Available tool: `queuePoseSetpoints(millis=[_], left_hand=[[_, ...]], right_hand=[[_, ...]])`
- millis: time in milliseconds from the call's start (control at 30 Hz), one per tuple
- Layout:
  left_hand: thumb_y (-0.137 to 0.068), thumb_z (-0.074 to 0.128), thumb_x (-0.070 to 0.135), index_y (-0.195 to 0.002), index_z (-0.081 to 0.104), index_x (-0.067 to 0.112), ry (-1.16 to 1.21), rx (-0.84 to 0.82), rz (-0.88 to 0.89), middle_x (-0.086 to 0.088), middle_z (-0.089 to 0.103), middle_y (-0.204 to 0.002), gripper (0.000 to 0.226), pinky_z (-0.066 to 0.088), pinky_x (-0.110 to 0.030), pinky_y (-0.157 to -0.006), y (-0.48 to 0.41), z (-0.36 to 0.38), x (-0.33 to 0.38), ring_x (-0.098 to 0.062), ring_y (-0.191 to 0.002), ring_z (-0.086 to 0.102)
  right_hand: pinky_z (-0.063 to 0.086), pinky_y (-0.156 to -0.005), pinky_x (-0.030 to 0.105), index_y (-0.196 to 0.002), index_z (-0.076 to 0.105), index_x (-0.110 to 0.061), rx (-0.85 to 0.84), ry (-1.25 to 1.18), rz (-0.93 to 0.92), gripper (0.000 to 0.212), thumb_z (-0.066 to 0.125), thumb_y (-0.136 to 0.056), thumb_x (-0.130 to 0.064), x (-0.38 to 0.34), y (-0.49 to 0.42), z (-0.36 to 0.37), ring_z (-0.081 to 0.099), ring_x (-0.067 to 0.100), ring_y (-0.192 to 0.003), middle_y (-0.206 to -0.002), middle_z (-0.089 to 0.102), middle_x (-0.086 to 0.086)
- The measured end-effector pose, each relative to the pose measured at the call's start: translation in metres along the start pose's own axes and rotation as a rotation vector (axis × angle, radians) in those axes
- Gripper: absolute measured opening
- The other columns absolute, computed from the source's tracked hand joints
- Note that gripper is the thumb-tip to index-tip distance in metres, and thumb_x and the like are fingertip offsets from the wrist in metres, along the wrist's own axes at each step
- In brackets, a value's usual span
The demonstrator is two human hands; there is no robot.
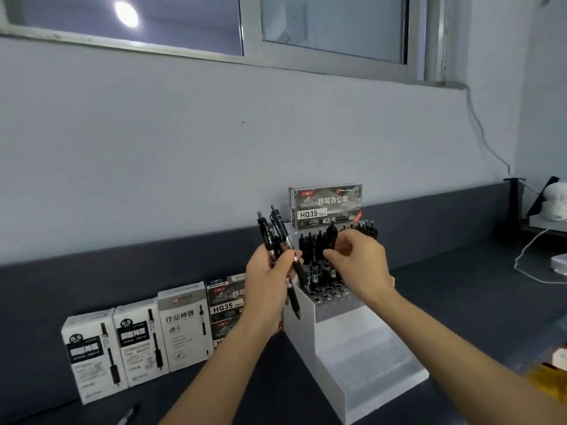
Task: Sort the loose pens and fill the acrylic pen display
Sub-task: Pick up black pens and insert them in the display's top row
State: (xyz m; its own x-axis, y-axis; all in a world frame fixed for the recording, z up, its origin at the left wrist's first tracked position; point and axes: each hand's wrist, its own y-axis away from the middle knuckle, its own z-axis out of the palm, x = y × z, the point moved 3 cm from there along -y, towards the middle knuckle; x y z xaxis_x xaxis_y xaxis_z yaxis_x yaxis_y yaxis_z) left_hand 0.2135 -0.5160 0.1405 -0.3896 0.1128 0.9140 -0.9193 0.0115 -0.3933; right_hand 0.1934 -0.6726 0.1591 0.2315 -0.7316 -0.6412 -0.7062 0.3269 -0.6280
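Observation:
A stepped white acrylic pen display point(346, 345) stands on the dark counter in the middle. Its upper tiers hold several upright black pens point(313, 243); the lower steps show bare holes. My left hand point(270, 280) is closed around a bundle of black pens point(277, 237), tips pointing down beside the display's left wall. My right hand point(359, 259) pinches one black pen point(331, 234) above the display's upper rows.
A grey HQ35 pen box point(325, 207) stands on top behind the display. Several pen boxes point(138, 338) line the counter to the left. A loose pen point(127, 414) lies at the bottom left. A white cable point(527, 256) and yellow packaging point(549, 378) sit right.

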Motion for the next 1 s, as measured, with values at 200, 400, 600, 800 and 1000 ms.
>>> queuePoseSetpoints(millis=[200, 400, 600, 800, 1000], left_hand=[[-0.093, 0.056, 0.010, -0.098, 0.064, 0.016, -0.143, 0.077, 0.074, 0.007, 0.073, -0.092, 0.012, 0.049, -0.015, -0.068, -0.013, 0.019, -0.012, 0.000, -0.085, 0.067], [-0.093, 0.056, 0.009, -0.096, 0.066, 0.019, -0.247, 0.128, 0.098, 0.006, 0.073, -0.091, 0.014, 0.050, -0.013, -0.065, -0.011, 0.034, -0.024, -0.003, -0.083, 0.067], [-0.093, 0.056, 0.010, -0.096, 0.066, 0.016, -0.269, 0.228, 0.112, 0.003, 0.072, -0.087, 0.012, 0.052, -0.017, -0.067, -0.003, 0.038, -0.028, -0.006, -0.079, 0.066], [-0.093, 0.058, 0.013, -0.091, 0.066, 0.018, -0.277, 0.256, 0.081, 0.003, 0.071, -0.080, 0.010, 0.052, -0.024, -0.063, -0.005, 0.042, -0.033, -0.010, -0.074, 0.065], [-0.091, 0.059, 0.009, -0.090, 0.067, 0.018, -0.440, 0.143, 0.110, 0.007, 0.066, -0.074, 0.011, 0.043, -0.013, -0.057, -0.003, 0.041, -0.045, 0.001, -0.065, 0.059]], right_hand=[[0.039, -0.057, 0.017, -0.075, 0.055, -0.019, -0.228, 0.077, -0.059, 0.020, 0.073, -0.081, -0.025, 0.024, -0.021, 0.015, 0.056, 0.010, -0.072, -0.074, 0.059, -0.006], [0.046, -0.066, 0.024, -0.076, 0.056, -0.020, -0.320, 0.056, -0.140, 0.017, 0.069, -0.084, -0.028, 0.036, -0.022, 0.021, 0.057, 0.012, -0.072, -0.072, 0.058, -0.005], [0.053, -0.068, 0.034, -0.081, 0.067, -0.003, -0.400, 0.034, -0.212, 0.028, 0.069, -0.085, -0.030, 0.038, -0.025, 0.020, 0.063, 0.020, -0.071, -0.076, 0.068, 0.009], [0.054, -0.074, 0.032, -0.083, 0.066, -0.018, -0.284, -0.092, -0.222, 0.015, 0.069, -0.085, -0.033, 0.035, -0.029, 0.003, 0.060, 0.007, -0.074, -0.076, 0.064, -0.008], [0.054, -0.080, 0.028, -0.092, 0.067, -0.019, -0.259, -0.132, -0.269, 0.004, 0.065, -0.088, -0.019, 0.018, -0.037, -0.007, 0.060, 0.005, -0.078, -0.081, 0.063, -0.011]])
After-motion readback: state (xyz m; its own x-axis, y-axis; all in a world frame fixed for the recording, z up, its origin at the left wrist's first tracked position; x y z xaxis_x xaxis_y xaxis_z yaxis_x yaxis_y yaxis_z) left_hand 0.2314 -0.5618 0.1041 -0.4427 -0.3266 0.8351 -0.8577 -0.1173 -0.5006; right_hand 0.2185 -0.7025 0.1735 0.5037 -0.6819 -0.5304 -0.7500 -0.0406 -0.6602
